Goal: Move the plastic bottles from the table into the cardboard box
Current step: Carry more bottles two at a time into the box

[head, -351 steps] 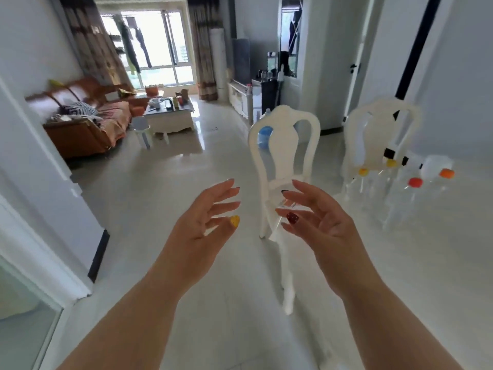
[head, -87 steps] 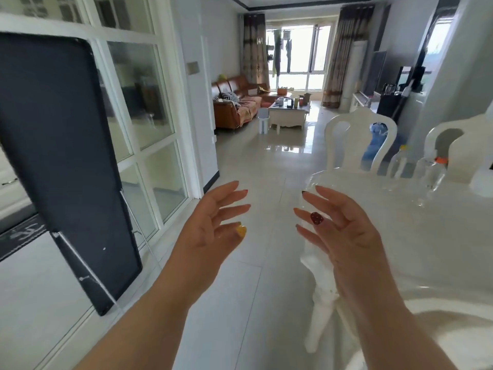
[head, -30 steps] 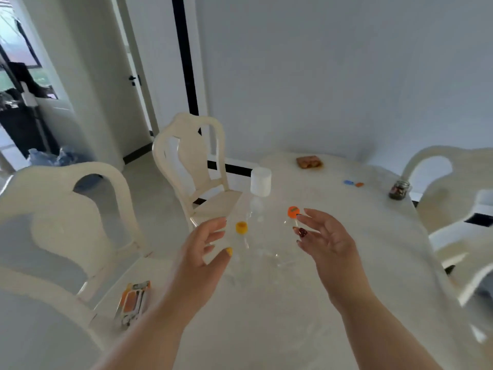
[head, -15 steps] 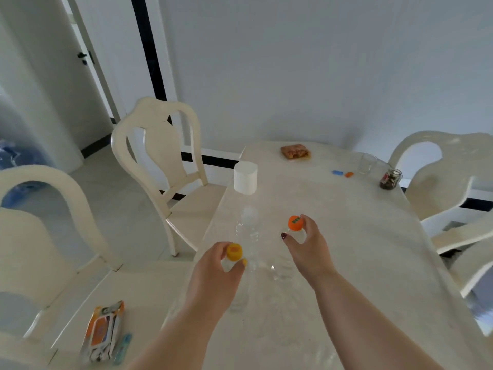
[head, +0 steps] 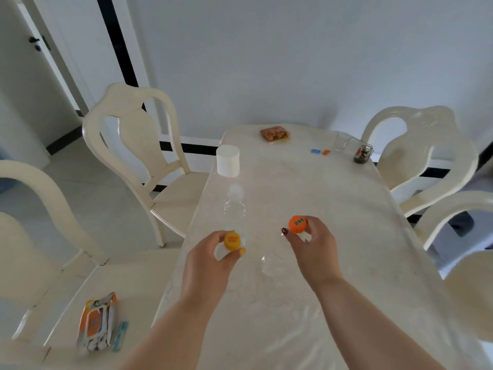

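Observation:
Three clear plastic bottles stand on the cream marble table [head: 333, 222]. My left hand [head: 210, 263] grips the neck of the yellow-capped bottle [head: 232, 241] near the table's left edge. My right hand [head: 312, 252] grips the neck of the orange-capped bottle [head: 297, 224]. Behind the yellow one stands a third bottle with a clear cap [head: 234, 201], untouched. The bodies of the held bottles are see-through and hard to make out. No cardboard box is in view.
A white cylinder container [head: 227, 161] stands at the table's left edge. At the far end lie a snack packet [head: 274, 134], two small caps [head: 319, 151], a glass [head: 342, 141] and a jar [head: 363, 154]. Cream chairs surround the table; a wipes pack [head: 97, 323] lies on the near left chair.
I turned from the hallway to the table. Over the last second both hands dropped onto the two capped bottles and closed around their necks.

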`<control>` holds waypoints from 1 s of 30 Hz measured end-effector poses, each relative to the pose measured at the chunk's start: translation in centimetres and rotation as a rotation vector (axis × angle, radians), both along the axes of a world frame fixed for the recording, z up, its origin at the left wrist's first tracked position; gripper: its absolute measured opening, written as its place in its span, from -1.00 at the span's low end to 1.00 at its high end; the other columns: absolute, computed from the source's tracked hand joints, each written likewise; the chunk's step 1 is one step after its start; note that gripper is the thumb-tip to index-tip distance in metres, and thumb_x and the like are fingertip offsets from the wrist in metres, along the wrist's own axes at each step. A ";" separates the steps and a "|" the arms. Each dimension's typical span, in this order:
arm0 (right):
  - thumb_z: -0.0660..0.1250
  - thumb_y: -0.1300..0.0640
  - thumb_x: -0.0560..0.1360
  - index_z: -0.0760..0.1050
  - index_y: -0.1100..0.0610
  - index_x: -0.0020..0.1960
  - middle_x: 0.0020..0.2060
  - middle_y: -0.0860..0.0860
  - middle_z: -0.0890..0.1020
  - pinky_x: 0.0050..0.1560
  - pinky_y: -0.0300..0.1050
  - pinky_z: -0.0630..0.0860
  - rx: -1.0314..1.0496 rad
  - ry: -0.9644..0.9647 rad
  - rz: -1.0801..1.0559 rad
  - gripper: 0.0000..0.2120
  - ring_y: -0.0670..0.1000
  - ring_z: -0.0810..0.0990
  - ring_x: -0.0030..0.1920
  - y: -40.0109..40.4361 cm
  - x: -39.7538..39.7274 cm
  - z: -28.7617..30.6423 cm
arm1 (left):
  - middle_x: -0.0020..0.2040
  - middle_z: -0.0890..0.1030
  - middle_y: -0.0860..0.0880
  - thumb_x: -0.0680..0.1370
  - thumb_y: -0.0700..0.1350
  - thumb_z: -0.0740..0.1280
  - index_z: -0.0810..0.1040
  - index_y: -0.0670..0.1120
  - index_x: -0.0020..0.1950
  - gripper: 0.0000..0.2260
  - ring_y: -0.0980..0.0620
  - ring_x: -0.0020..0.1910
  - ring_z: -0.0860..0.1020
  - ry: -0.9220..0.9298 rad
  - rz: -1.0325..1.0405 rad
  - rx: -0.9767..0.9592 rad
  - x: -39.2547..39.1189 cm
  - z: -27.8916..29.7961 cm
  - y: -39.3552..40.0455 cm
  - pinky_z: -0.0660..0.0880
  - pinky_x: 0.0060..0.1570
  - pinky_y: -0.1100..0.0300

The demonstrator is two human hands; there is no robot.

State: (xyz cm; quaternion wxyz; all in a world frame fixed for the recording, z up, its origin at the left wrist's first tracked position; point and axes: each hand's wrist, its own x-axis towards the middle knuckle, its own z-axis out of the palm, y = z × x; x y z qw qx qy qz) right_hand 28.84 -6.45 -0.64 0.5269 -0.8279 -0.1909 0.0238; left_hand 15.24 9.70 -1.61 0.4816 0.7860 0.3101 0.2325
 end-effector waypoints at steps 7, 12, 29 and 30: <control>0.50 -0.05 0.44 0.60 -0.14 -0.08 -0.02 -0.29 0.66 -0.09 -0.41 0.46 0.024 -0.056 -0.069 -0.90 -0.26 0.61 0.04 -9.4 -6.3 7.2 | 0.03 0.73 0.27 0.47 -0.07 0.54 0.66 0.26 -0.02 -0.78 0.29 0.14 0.64 -0.260 -0.315 -0.080 -0.9 7.0 -3.8 0.49 0.19 0.20; 0.51 0.00 0.44 0.62 -0.22 -0.03 -0.08 -0.30 0.71 -0.01 -0.28 0.47 0.114 -0.041 -0.192 -0.84 -0.27 0.65 0.03 -17.2 -10.8 11.4 | -0.04 0.74 0.26 0.32 0.15 0.52 0.69 0.15 -0.03 -0.74 0.30 0.05 0.67 -0.360 -0.515 -0.037 -0.7 11.8 -10.5 0.51 0.07 0.45; 0.50 -0.18 0.31 0.66 -0.27 0.01 -0.10 -0.28 0.74 0.05 -0.06 0.55 0.095 -0.194 -0.741 -0.73 -0.20 0.70 -0.01 -56.0 -22.4 17.0 | -0.05 0.75 0.24 0.40 0.12 0.54 0.72 0.19 -0.03 -0.84 0.25 0.04 0.69 -0.452 -0.882 -0.164 -1.7 16.2 -49.7 0.51 0.11 0.23; 0.50 -0.16 0.33 0.66 -0.26 0.01 -0.09 -0.27 0.75 0.07 -0.04 0.55 0.087 -0.193 -0.748 -0.75 -0.17 0.70 0.01 -58.6 -22.8 16.9 | -0.05 0.75 0.24 0.42 0.09 0.54 0.72 0.18 -0.04 -0.86 0.25 0.04 0.68 -0.460 -0.879 -0.187 -1.9 16.0 -52.5 0.51 0.13 0.21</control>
